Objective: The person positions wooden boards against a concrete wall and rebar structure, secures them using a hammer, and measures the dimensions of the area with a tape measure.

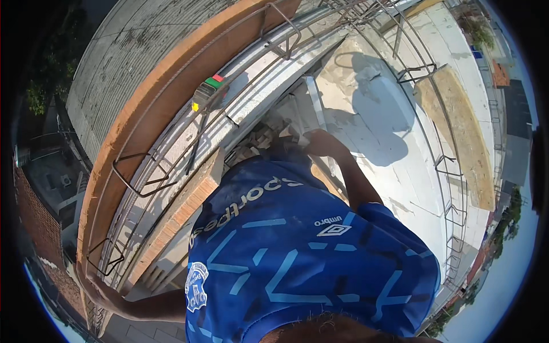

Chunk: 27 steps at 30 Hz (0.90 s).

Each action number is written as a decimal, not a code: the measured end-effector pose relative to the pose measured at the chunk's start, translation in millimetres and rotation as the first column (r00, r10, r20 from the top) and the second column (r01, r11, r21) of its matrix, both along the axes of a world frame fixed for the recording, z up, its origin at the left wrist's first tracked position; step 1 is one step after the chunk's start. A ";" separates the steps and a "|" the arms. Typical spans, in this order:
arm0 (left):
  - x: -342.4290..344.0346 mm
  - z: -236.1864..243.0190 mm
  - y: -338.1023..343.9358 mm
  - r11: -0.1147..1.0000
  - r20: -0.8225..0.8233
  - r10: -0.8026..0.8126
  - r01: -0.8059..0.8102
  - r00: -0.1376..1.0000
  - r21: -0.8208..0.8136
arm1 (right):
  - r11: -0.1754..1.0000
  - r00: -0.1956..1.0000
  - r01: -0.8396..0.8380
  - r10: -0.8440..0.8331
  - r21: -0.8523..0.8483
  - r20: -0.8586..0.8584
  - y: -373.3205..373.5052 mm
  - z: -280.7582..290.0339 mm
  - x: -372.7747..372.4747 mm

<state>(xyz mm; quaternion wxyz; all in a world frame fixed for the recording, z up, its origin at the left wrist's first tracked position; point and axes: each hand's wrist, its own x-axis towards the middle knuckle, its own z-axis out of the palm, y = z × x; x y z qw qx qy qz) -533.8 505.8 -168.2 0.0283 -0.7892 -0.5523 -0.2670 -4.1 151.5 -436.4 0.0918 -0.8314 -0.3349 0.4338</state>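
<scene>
My left hand (94,283) is at the lower left, its fingers curled over the edge of the orange formwork board (132,123). My right hand (319,143) is at the centre, fingers bent, beside a narrow white strip (316,103); what it holds, if anything, is hidden. A tape measure (207,92) with green, red and yellow parts lies among steel rebar (291,34) on the white ledge (260,86). A plank (173,223) runs between my left hand and my body, which is in a blue shirt and covers much of the lower view.
Rubble (257,137) lies in the narrow gap ahead of my body. A broad white surface (394,188) is on the right, with more rebar cages (452,171) and a pale board (474,148). Corrugated roofing (108,57), a tiled roof (34,206) and trees surround the work area below.
</scene>
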 end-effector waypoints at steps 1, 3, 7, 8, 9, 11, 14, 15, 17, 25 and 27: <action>4.8 -0.6 7.5 1.000 -0.001 -0.017 0.017 1.000 -0.002 | 1.000 1.000 0.017 -0.017 -0.002 -0.001 -6.6 21.0 1.4; 14.5 0.5 17.1 0.964 0.140 -0.011 0.047 0.990 -0.261 | 0.978 0.996 0.076 -0.064 0.192 -0.066 -24.5 57.1 8.6; 33.5 4.5 21.7 0.949 -0.054 -0.051 0.032 0.997 -0.315 | 0.965 0.980 0.176 -0.190 0.197 0.054 -34.8 124.8 17.5; 26.7 -0.8 26.3 0.935 0.015 -0.048 0.050 0.999 -0.351 | 0.957 0.978 0.195 -0.207 0.215 0.035 -26.5 147.3 18.5; 28.0 -3.3 24.3 0.935 0.014 -0.048 0.050 0.999 -0.350 | 0.950 0.975 0.213 -0.223 0.229 0.020 -19.4 164.1 18.8; 32.4 -6.5 18.2 0.957 0.053 -0.055 0.068 0.997 -0.283 | 0.917 0.969 0.198 -0.236 0.347 0.072 -6.4 181.7 15.7; 31.9 6.5 16.9 0.948 -0.036 -0.074 0.059 0.997 -0.313 | 0.804 0.945 0.160 -0.292 0.572 0.147 11.2 178.0 11.8; 29.0 6.8 16.8 0.948 -0.105 -0.107 0.070 0.989 -0.309 | 0.785 0.940 0.140 -0.297 0.604 0.168 16.2 178.0 9.9; 28.6 -8.4 19.8 0.944 -0.088 -0.087 0.054 0.992 -0.327 | 0.781 0.939 0.106 -0.282 0.616 0.197 26.6 178.4 3.6; 44.6 -1.1 21.3 0.957 -0.079 -0.002 -0.021 0.997 -0.289 | 0.747 0.932 0.047 -0.272 0.663 0.241 45.2 163.0 -8.0; 39.6 -3.1 22.5 0.953 -0.099 0.011 -0.041 0.995 -0.300 | 0.633 0.940 0.145 -0.329 0.761 0.094 52.7 170.5 -15.4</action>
